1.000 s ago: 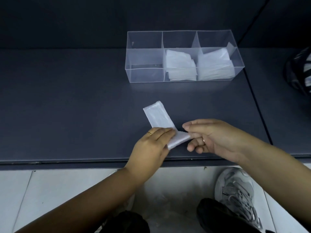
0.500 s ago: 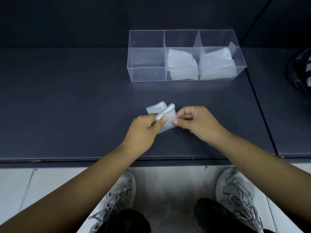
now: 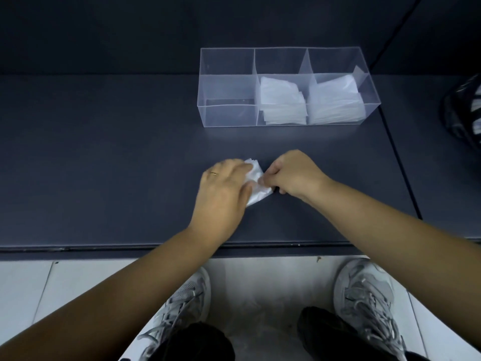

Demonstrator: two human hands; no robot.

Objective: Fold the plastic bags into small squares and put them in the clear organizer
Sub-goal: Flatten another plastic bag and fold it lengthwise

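Observation:
A small folded white plastic bag (image 3: 256, 185) lies on the dark table (image 3: 104, 165) between my hands. My left hand (image 3: 223, 188) lies flat over its left part, fingers pressing it down. My right hand (image 3: 292, 174) pinches the bag's right edge with curled fingers. Farther back stands the clear organizer (image 3: 226, 114) with three compartments. Its middle compartment holds a stack of folded bags (image 3: 282, 102). Another stack (image 3: 335, 102) fills the right one. The left compartment holds nothing.
A dark object with white stripes (image 3: 463, 110) sits at the right edge. The table's front edge (image 3: 130, 247) runs below my forearms, with white floor tiles and my two grey sneakers (image 3: 364, 290) beneath it.
The long strip has been folded over into a small packet. My left hand went from pinching it to pressing flat on it; my right hand still pinches its right side.

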